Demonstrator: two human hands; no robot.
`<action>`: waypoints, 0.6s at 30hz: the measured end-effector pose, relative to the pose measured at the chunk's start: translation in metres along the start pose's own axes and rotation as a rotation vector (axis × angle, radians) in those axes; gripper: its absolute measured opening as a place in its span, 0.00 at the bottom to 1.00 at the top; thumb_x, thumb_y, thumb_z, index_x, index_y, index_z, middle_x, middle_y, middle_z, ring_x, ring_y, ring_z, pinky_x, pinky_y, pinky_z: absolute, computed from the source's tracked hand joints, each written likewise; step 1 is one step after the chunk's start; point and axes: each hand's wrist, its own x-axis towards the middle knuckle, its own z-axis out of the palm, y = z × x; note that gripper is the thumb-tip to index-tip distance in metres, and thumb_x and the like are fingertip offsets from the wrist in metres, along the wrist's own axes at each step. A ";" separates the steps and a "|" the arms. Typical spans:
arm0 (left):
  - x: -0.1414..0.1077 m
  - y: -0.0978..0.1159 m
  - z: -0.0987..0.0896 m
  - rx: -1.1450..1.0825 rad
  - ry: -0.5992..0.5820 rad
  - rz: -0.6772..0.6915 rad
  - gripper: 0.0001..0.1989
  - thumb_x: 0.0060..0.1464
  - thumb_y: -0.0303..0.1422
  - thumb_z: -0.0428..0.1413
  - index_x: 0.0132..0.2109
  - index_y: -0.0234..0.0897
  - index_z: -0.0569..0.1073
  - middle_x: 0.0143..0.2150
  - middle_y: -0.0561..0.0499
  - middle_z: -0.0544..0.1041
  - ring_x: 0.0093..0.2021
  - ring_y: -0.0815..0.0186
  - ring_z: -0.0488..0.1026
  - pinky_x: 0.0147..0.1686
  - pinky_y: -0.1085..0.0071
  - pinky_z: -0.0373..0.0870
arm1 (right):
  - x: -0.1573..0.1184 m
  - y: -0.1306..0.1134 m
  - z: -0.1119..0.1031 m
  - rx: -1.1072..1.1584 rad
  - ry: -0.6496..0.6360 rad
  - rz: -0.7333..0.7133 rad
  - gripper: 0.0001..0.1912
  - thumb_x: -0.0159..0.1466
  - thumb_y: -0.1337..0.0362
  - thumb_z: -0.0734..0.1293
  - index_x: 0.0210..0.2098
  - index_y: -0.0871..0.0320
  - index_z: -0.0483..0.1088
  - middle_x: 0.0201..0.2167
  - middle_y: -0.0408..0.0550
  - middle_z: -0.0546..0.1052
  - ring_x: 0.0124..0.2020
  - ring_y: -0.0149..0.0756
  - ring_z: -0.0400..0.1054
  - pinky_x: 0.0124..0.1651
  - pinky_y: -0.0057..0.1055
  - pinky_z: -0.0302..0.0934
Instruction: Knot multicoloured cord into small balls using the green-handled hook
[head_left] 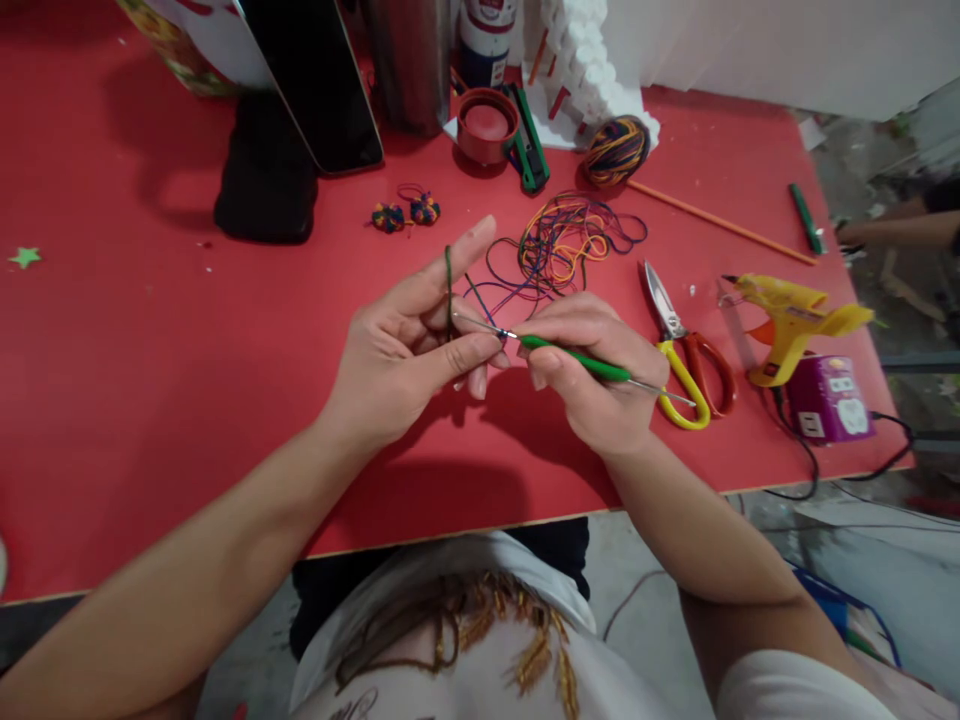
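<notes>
My right hand (600, 375) grips a crochet hook (577, 358) by its green handle, the thin metal tip pointing left. With thumb and fingertips, my left hand (420, 345) pinches a small bit of dark yarn work (501, 338), and the hook's shaft meets it there. A strand of dark green yarn (449, 285) loops over my raised left index finger. Behind the hands lies a loose tangle of multicoloured yarn (562, 240), next to a wound yarn ball (616, 150). Two small knotted yarn pieces (406, 212) rest further left. My fingers partly hide the piece being held.
Scissors (682, 350), a yellow glue gun (799, 320) and a purple box (831, 398) are at the right of the red table (150, 400). At the back stand a phone (315, 80), a metal cylinder (412, 65), a red round container (486, 125) and a green cutter (529, 145).
</notes>
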 end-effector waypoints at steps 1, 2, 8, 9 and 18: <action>0.001 -0.001 0.000 -0.025 -0.032 0.022 0.37 0.59 0.28 0.72 0.72 0.56 0.75 0.36 0.54 0.86 0.26 0.70 0.78 0.28 0.75 0.80 | -0.001 0.000 0.001 0.017 0.017 0.013 0.09 0.71 0.65 0.74 0.50 0.50 0.84 0.34 0.46 0.86 0.38 0.39 0.80 0.44 0.41 0.77; 0.002 -0.002 0.000 -0.057 -0.066 0.049 0.37 0.60 0.27 0.71 0.72 0.57 0.75 0.36 0.55 0.86 0.26 0.71 0.78 0.27 0.77 0.78 | -0.001 0.000 0.001 0.026 0.029 0.036 0.09 0.71 0.65 0.74 0.50 0.50 0.84 0.35 0.46 0.85 0.39 0.39 0.80 0.45 0.42 0.77; 0.003 -0.003 0.002 -0.118 -0.046 0.028 0.37 0.59 0.29 0.73 0.71 0.56 0.75 0.36 0.55 0.85 0.31 0.69 0.80 0.29 0.77 0.79 | -0.002 -0.001 -0.002 0.056 -0.036 0.144 0.10 0.72 0.62 0.73 0.51 0.50 0.84 0.44 0.50 0.85 0.48 0.44 0.81 0.55 0.48 0.78; 0.003 -0.002 0.003 -0.117 -0.047 0.028 0.37 0.58 0.29 0.73 0.71 0.56 0.75 0.36 0.55 0.85 0.31 0.69 0.80 0.29 0.77 0.79 | -0.001 -0.001 -0.003 0.075 -0.052 0.143 0.11 0.72 0.63 0.73 0.52 0.50 0.84 0.44 0.50 0.85 0.49 0.43 0.81 0.56 0.48 0.78; 0.003 0.003 0.009 -0.004 -0.075 0.136 0.39 0.53 0.25 0.75 0.68 0.56 0.78 0.34 0.57 0.83 0.29 0.71 0.76 0.29 0.78 0.78 | 0.002 -0.001 0.000 0.140 -0.067 0.178 0.11 0.67 0.68 0.77 0.48 0.51 0.83 0.40 0.47 0.84 0.46 0.39 0.79 0.53 0.41 0.76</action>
